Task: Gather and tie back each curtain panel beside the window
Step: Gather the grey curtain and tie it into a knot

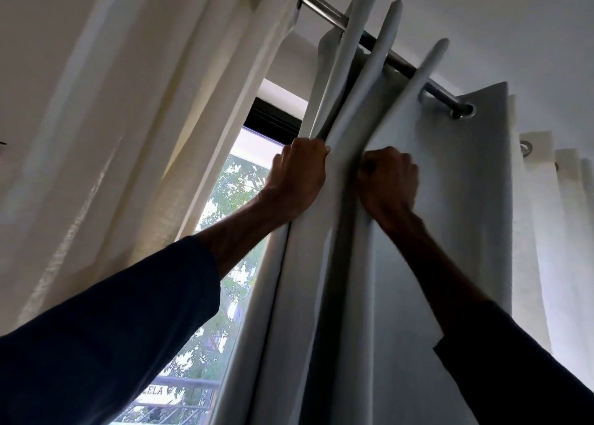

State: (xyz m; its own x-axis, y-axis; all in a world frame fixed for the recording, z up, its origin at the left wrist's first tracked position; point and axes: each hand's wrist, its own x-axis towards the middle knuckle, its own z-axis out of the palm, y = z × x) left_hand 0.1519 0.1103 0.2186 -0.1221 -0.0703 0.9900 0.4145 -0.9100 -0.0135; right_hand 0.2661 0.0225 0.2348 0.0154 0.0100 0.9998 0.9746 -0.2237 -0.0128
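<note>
- Both hands are raised to the middle of the frame and clamped on the grey curtain panel [456,199]. The left hand [299,175] curls its fingers round the panel's leading folds at the window side. The right hand [390,181], just beside it, is bunched in a fist that grips a fold further in. One upright pleat stands between them, so the hands do not touch.
- Filling the left third of the frame, a cream sheer curtain [122,109] hangs in long folds with daylight showing through it.
- At lower left, the left sleeve [106,344], dark blue, covers the arm up to the bare forearm.
- Between the cream curtain and the grey panel runs a narrow strip of window [238,180] with a dark frame at its top. Green leaves show outside, and a railing [180,405] sits at the bottom.
- From top centre a metal rod [324,8] slants down to the right. The grey panel hangs from it, its pleats bunched close together, and an eyelet [464,112] shows at upper right.
- At the far right a white curtain [546,231] hangs just past the grey panel's edge.
- At lower right is the dark right sleeve [520,383].
</note>
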